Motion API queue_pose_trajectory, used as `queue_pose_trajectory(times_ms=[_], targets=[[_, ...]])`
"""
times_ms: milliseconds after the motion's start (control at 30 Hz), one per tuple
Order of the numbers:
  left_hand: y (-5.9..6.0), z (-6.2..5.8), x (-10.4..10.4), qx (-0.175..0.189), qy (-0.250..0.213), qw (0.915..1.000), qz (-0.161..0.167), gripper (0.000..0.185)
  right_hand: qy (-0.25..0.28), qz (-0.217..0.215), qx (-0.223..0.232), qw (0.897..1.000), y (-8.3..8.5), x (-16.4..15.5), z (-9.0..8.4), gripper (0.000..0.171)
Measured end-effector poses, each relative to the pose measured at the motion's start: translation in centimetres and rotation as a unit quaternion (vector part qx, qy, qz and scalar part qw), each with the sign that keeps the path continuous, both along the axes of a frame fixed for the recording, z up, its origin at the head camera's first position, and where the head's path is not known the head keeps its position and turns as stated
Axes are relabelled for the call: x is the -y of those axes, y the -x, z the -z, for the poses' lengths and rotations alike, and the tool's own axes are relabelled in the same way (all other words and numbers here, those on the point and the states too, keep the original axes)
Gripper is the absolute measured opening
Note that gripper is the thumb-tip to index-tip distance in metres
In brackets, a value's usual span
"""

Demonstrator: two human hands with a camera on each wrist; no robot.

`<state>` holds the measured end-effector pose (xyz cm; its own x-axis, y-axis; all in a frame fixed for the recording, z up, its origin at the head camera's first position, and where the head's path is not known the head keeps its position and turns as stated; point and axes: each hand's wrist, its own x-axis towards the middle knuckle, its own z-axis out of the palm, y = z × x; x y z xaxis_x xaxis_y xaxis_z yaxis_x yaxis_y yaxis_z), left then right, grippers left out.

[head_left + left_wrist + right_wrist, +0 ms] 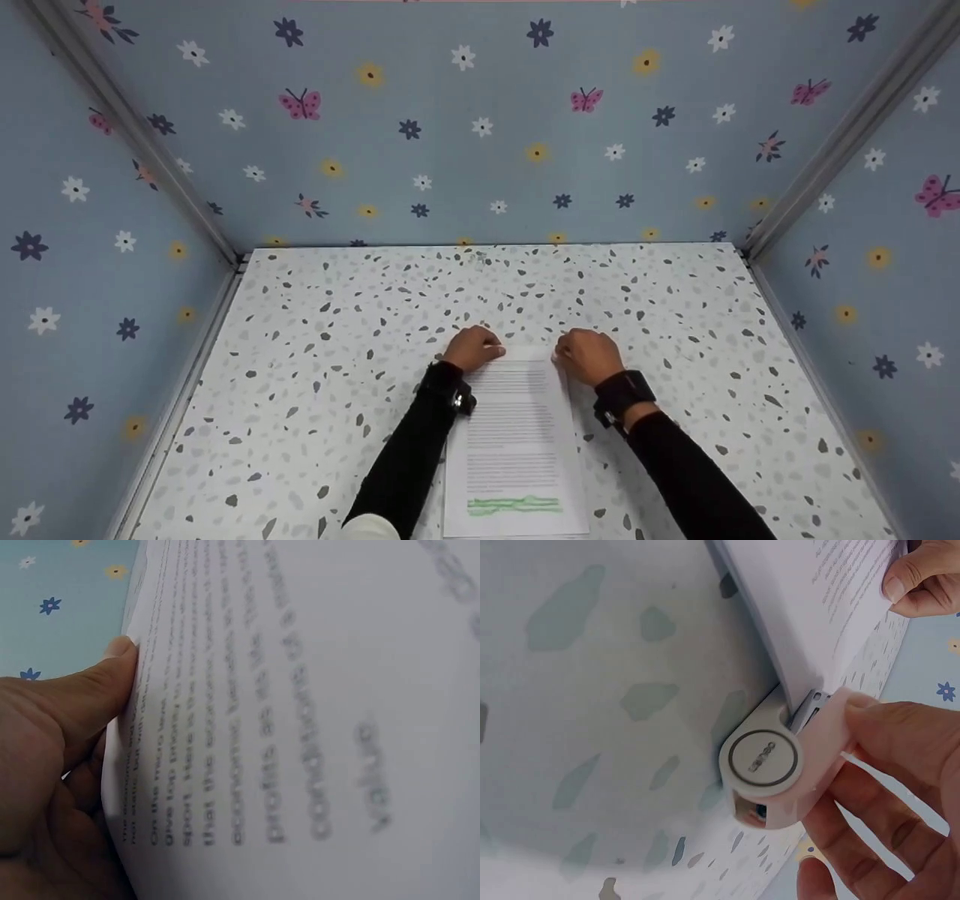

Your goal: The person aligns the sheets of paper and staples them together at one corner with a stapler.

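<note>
A stack of printed white sheets (517,427) lies lengthwise before me in the head view, with green highlighter marks near its lower end. My left hand (472,349) pinches the far left corner between thumb and fingers; in the left wrist view the thumb presses on the sheet's edge. At the far right corner, my right hand (591,356) grips a small pink and white stapler (810,757), thumb on top and fingers beneath. The right wrist view shows the corner of the sheets between the stapler's jaws. In the head view the stapler is hidden by the right hand.
The speckled white tabletop (300,420) surrounds the sheets. Blue flower-and-butterfly panels (480,150) stand at the back and both sides, with grey posts (840,127) at the corners. A round white object (370,527) overlaps the left sleeve at the bottom edge.
</note>
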<state>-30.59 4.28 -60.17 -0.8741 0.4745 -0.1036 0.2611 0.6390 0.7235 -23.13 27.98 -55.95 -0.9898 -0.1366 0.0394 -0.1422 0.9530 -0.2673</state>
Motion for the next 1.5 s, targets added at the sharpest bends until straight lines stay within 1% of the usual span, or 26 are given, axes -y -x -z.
queue_pose_trajectory(times_ms=[133,233,400,567,767,833,933,1033,1233,1333,1500], targets=[[0.0,-0.1,-0.2,-0.006,0.001,1.0000,0.007,0.020,-0.012,-0.005,-0.016,1.000,-0.2,0.0,0.2,0.007],[0.1,0.0,-0.3,-0.012,-0.001,0.9999,0.010,0.020,-0.011,-0.005,-0.024,1.000,-0.2,0.0,0.2,0.006],[0.2,0.2,0.0,-0.016,0.003,0.9998,0.010,0.020,-0.005,0.000,-0.011,1.000,0.1,0.2,0.3,0.006],[0.0,0.7,0.5,-0.013,0.002,0.9999,0.006,0.019,-0.004,-0.019,-0.009,1.000,0.4,0.8,0.6,0.003],[0.0,1.2,0.6,-0.026,-0.003,0.9995,0.015,0.019,0.008,-0.024,0.005,1.000,0.4,0.9,0.9,0.005],[0.1,1.2,0.6,-0.030,-0.010,0.9994,0.016,0.019,0.017,-0.028,0.001,0.999,0.5,0.9,1.0,0.007],[0.3,1.1,0.5,-0.026,-0.007,0.9995,0.014,0.020,0.024,-0.035,-0.003,0.999,0.7,0.8,1.0,0.011],[0.6,0.9,0.4,-0.024,-0.005,0.9996,0.014,0.020,0.023,-0.032,-0.007,0.999,0.9,0.7,0.9,0.015],[0.9,0.8,0.1,-0.027,-0.013,0.9993,0.023,0.021,-0.007,-0.030,-0.057,0.998,1.0,0.7,1.1,0.015],[0.7,0.9,0.1,-0.025,-0.009,0.9994,0.023,0.021,-0.020,-0.034,-0.066,0.997,0.8,0.8,1.3,0.015],[0.3,0.8,0.3,-0.016,-0.012,0.9996,0.020,0.020,-0.019,-0.031,-0.081,0.996,0.6,1.1,1.8,0.011]])
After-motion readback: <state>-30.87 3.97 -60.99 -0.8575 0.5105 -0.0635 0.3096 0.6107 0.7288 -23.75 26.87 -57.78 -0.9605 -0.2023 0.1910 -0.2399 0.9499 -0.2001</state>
